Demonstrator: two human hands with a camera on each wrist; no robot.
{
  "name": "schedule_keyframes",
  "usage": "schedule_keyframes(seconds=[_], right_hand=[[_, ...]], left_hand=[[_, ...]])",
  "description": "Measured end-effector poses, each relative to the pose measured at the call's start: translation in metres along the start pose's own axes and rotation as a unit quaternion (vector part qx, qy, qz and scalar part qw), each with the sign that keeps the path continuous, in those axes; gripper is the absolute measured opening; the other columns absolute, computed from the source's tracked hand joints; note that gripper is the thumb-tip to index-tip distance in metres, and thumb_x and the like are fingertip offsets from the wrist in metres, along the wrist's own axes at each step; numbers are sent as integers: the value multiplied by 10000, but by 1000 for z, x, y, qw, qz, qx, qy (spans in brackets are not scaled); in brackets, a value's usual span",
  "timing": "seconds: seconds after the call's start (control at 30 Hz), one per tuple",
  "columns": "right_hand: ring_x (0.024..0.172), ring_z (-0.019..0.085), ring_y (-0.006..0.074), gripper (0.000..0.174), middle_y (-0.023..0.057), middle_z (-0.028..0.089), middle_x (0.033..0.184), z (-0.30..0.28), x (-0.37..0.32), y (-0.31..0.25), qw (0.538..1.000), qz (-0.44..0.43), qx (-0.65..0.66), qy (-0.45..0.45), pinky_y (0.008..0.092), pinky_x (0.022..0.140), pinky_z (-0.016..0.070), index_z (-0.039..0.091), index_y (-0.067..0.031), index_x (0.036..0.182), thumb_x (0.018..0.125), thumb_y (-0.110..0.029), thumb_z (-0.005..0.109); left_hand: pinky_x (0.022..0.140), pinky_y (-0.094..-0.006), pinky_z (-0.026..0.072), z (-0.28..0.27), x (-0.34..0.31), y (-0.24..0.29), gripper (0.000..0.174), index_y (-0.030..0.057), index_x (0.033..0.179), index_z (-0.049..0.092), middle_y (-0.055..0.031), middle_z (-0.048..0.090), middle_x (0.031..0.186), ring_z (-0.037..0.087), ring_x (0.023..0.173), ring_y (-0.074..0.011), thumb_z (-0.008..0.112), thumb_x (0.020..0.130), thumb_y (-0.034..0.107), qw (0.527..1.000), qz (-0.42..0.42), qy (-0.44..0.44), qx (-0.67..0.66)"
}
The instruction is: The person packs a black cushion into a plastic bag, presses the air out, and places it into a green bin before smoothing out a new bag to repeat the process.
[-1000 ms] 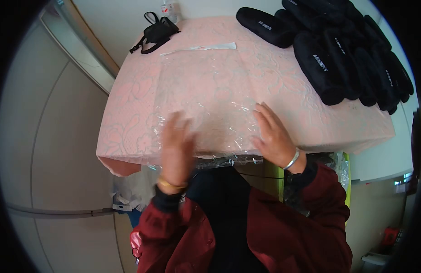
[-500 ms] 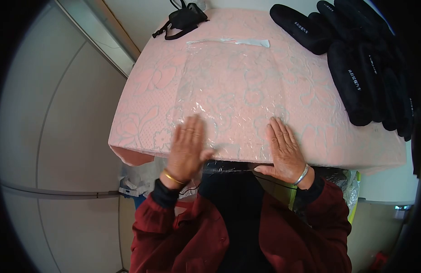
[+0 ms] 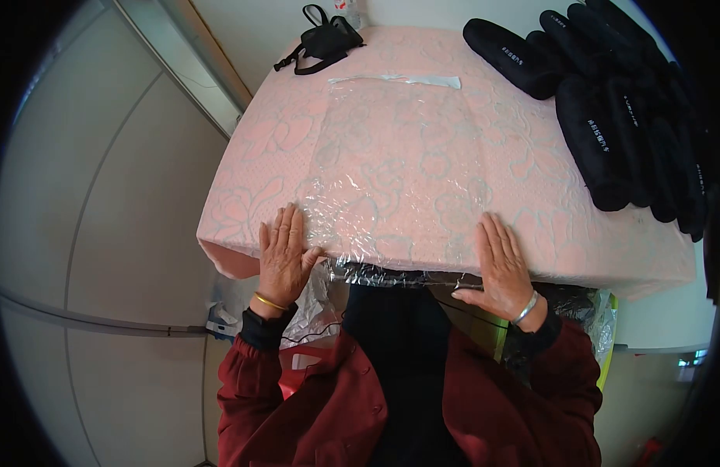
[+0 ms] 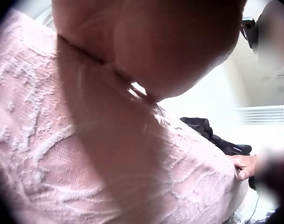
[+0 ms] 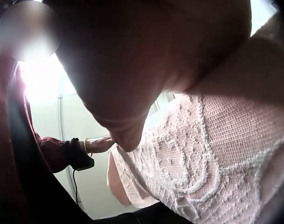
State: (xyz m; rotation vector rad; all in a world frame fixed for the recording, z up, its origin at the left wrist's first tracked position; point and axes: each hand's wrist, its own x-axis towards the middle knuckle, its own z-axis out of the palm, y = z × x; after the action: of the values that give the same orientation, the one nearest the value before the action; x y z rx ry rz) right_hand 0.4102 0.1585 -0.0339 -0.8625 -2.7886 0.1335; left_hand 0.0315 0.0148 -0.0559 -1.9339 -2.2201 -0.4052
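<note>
A clear plastic bag [image 3: 399, 167] lies spread flat on the pink patterned tablecloth [image 3: 251, 183], with a white strip [image 3: 431, 81] along its far end. Its near end hangs over the table's front edge, crinkled and shiny. My left hand [image 3: 282, 253] rests with straight fingers at the bag's near left side, thumb pointing inward. At the near right side my right hand [image 3: 503, 266] lies palm down, fingers straight and thumb at the table edge. Each wrist view shows mostly the underside of its own palm close over the cloth [image 4: 34, 154].
Several black cylindrical cushions [image 3: 601, 144] with white lettering are heaped at the right back. A black strapped pouch [image 3: 326, 40] sits at the far left, by a clear bottle [image 3: 349, 12]. Below the front edge are crumpled plastic [image 3: 317, 307] and a yellow-green edged container [image 3: 606, 342].
My left hand has slid left, from over the bag to its left side. The right hand has come down to the near right side since a second ago. The head view has shifted.
</note>
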Motion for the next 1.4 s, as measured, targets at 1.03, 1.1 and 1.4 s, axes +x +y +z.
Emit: schedule_keyframes(seconds=[1.03, 1.1, 1.4], right_hand=[[1472, 276, 409, 918, 261, 301, 1566, 12, 9, -15, 998, -11, 9, 65, 488, 1207, 238, 310, 73, 1487, 755, -198, 792], [1456, 305, 408, 813, 260, 330, 1548, 4, -6, -23, 998, -10, 28, 53, 492, 1197, 256, 361, 76, 1458, 788, -161, 755], [1395, 381, 416, 628, 253, 393, 1491, -31, -59, 7, 980, 36, 180, -73, 475, 1165, 311, 467, 83, 1363, 809, -105, 694]], left_hand=[[1185, -549, 208, 15, -28, 28, 861, -24, 1481, 375, -202, 376, 1548, 311, 1455, -394, 593, 905, 577, 996, -13, 93, -10], [1182, -555, 212, 16, -41, 37, 848, -16, 1485, 374, -199, 374, 1550, 307, 1456, -399, 599, 909, 564, 994, -15, 101, -30], [1122, -581, 291, -31, -60, 62, 523, 54, 1191, 638, -136, 603, 1254, 497, 1260, -364, 701, 869, 461, 983, 68, 138, -104]])
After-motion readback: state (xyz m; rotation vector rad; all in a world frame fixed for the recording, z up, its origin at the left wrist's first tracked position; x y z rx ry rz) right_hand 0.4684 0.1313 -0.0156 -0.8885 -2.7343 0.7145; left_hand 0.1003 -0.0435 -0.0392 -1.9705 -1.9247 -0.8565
